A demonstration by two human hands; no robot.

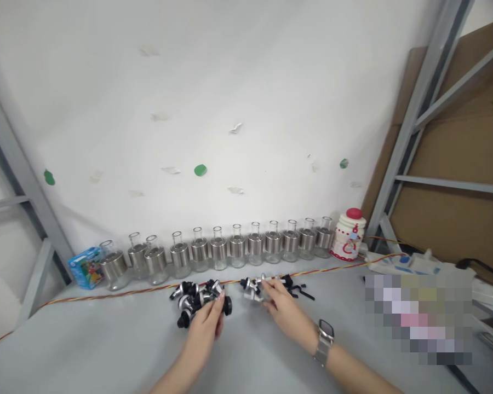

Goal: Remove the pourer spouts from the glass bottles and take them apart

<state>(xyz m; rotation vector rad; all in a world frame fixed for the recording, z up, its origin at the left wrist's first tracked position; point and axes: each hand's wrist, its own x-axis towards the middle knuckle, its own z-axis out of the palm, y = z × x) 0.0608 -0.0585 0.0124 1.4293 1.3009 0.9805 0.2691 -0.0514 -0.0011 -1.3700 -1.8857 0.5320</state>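
head view, left hand [206, 322] pinching half-hidden black part [228, 306], right hand [286, 307], grip unclear

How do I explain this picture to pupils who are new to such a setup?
There is no machine: a person works bare-handed, wearing the camera on their head, facing forward and down. On the grey table stand twelve metal-sleeved glass bottles, with a blue box at one end and a red-lidded jar at the other. Nearer lie black-and-silver fittings. The left hand has a black-ended fitting in its grip. The right hand reaches silvery pieces; whether it holds one is unclear.
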